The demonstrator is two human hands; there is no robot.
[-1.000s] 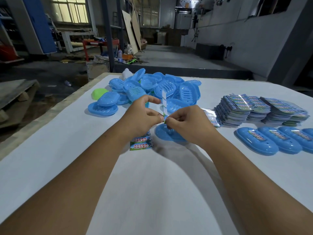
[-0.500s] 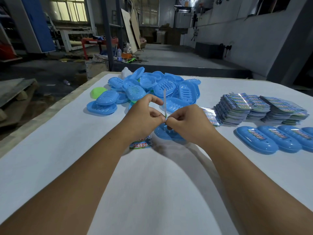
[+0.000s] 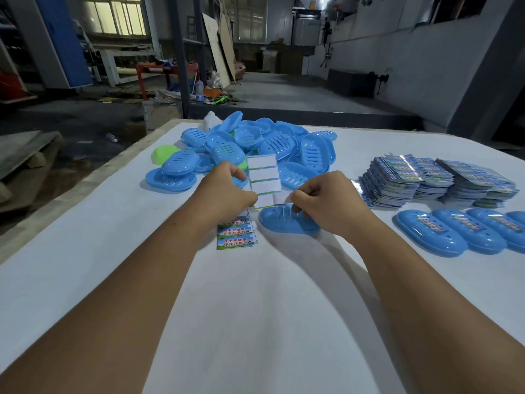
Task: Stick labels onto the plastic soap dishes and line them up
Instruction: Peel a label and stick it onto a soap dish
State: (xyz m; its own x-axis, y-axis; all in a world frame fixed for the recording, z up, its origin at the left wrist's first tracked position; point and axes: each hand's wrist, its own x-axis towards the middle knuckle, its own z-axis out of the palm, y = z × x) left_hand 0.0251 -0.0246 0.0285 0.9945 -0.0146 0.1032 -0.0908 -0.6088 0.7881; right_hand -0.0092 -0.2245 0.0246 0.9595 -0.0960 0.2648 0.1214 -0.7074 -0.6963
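- Left hand (image 3: 227,191): fingers curled, pinching the left edge of a label sheet (image 3: 264,176) held upright over the table (image 3: 85,251); white backing faces the camera, split into several strips by thin green lines.
- Right hand (image 3: 324,203): fingers curled, thumb + forefinger pinching a label (image 3: 279,198) at the sheet's bottom right corner, partly lifted off the sheet.
- Blue soap dish (image 3: 284,223) lies on the table just below both hands, at centre; right hand's lower fingers hang right over its right end, contact – can't tell.
- Small stack of label sheets (image 3: 235,234), printed side up w/ green + red text, lies just left of that dish, partly under the left wrist.
- Far centre: loose pile of blue soap dishes (image 3: 255,146), slotted insides showing on many; one green dish (image 3: 163,153) at the pile's left edge, a white object (image 3: 211,120) at the far side.
- Right: row of labelled blue dishes (image 3: 454,231), side by side, touching, running off the right edge; each carries a label on top.
- Beyond that row: tall stacks of label sheets (image 3: 426,180), fanned, glossy.
- Background: workshop floor, red-framed bench (image 3: 159,71), boards leaning on a post.
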